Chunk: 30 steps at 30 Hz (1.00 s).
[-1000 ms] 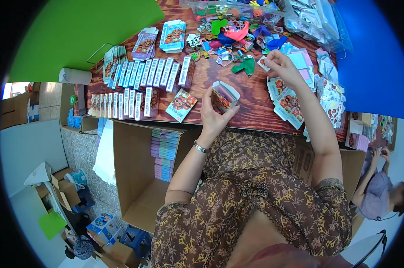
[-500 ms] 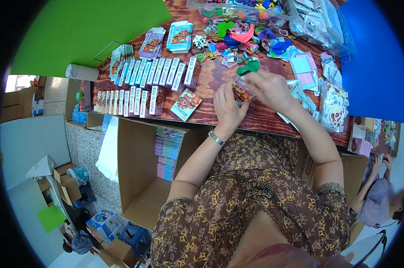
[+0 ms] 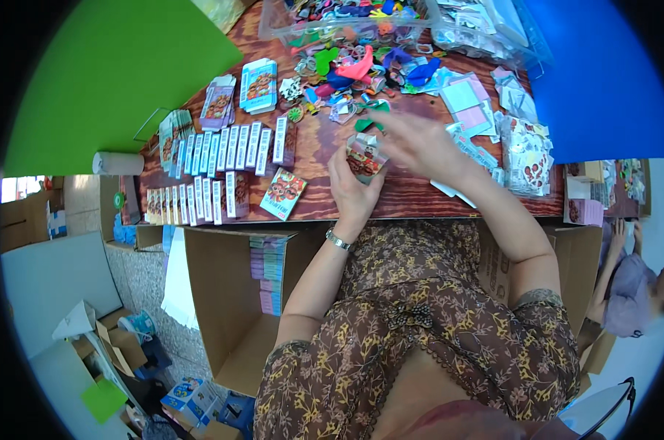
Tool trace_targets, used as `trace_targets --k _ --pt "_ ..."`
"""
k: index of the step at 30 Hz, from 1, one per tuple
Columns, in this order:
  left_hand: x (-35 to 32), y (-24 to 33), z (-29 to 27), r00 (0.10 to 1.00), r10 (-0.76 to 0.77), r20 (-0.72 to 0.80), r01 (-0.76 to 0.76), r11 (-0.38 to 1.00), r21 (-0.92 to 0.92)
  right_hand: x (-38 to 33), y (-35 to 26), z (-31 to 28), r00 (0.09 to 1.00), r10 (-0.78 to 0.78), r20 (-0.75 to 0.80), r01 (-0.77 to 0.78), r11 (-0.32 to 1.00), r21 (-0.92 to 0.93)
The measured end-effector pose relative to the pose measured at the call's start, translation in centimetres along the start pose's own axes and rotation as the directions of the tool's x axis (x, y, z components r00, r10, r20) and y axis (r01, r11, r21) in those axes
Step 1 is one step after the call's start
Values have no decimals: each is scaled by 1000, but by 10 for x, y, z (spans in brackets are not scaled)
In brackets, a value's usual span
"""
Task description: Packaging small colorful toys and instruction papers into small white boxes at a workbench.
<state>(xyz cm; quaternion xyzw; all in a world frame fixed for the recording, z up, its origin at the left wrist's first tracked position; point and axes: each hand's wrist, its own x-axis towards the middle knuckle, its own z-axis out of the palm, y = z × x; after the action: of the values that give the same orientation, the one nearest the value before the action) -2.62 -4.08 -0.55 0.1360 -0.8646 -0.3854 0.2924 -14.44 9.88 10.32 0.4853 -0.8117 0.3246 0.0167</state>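
My left hand (image 3: 354, 183) is closed round a small printed carton (image 3: 365, 158) with red and brown cartoon figures, held above the front part of the table. The carton's upper end looks unfolded. My right hand (image 3: 427, 150) is just to the right, its fingers smeared by motion and reaching over the carton's top. Whether anything is between those fingers cannot be made out. A green balloon (image 3: 372, 121) lies right behind the carton, at the near edge of a heap of small colourful toys (image 3: 354, 70). Left of my left hand, a flat-lying printed box (image 3: 283, 193) rests on the table.
Two rows of standing small boxes (image 3: 200, 198) fill the table's left. Behind them lie stacked flat cartons (image 3: 258, 86). Clear bins (image 3: 273, 28) stand at the back, with cards (image 3: 467, 103) and sticker packets (image 3: 528, 158) at right. An open cardboard box (image 3: 218, 293) is below. Another person (image 3: 632, 279) sits far right.
The whole view has shifted, so the table appears further left. My right hand has come off the carton's top and moves fast; my left hand still holds the carton, now more upright.
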Motion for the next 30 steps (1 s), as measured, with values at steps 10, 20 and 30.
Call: trace_targets --k 10,20,30 --pt "-8 -15 -5 979 -169 116 199 922 -331 -29 133 -47 951 256 -172 -298 905 -304" --pt "-7 -15 6 995 -78 56 88 971 -221 -123 160 -71 859 495 133 -171 521 -836" --pt "-11 -17 12 995 -83 47 91 973 -212 -121 157 -64 820 570 55 -265 462 -846"
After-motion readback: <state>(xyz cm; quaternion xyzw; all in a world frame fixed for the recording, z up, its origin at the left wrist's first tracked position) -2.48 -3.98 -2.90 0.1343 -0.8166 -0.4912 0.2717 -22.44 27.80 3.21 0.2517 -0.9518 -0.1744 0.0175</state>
